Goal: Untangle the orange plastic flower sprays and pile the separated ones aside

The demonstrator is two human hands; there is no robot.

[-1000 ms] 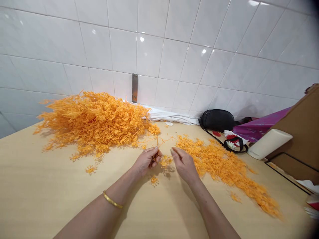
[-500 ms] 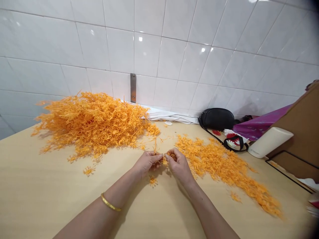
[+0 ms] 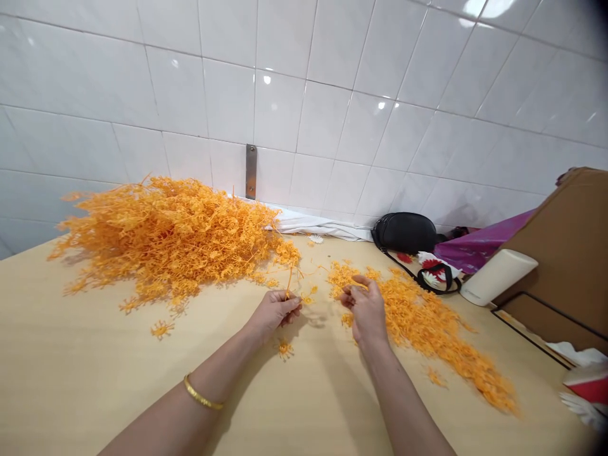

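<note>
My left hand (image 3: 276,310) is closed, with thumb and fingers pinching an orange plastic flower sprig (image 3: 289,278). Its thin stem rises above the fingers, and small orange florets (image 3: 308,296) stick out to the right. My right hand (image 3: 365,307) is apart from the sprig, at the left edge of a long spread of loose orange florets (image 3: 422,316). Its fingers are loosely bent and spread, and I see nothing held in them. One loose floret (image 3: 285,349) lies on the table below my left hand. A big heap of orange sprigs (image 3: 180,234) lies at the left.
A black bag (image 3: 405,232) with a strap lies by the tiled wall. Right of it are red and white flowers (image 3: 431,277), purple cloth (image 3: 479,250), a cream bottle (image 3: 498,277) and a cardboard box (image 3: 570,253). White cloth (image 3: 323,226) runs along the table's back edge.
My right hand came in to the sprig beside my left hand, then moved away right to the loose florets, its fingers loosening. My left hand has kept hold of the sprig. The view shifted slightly.
</note>
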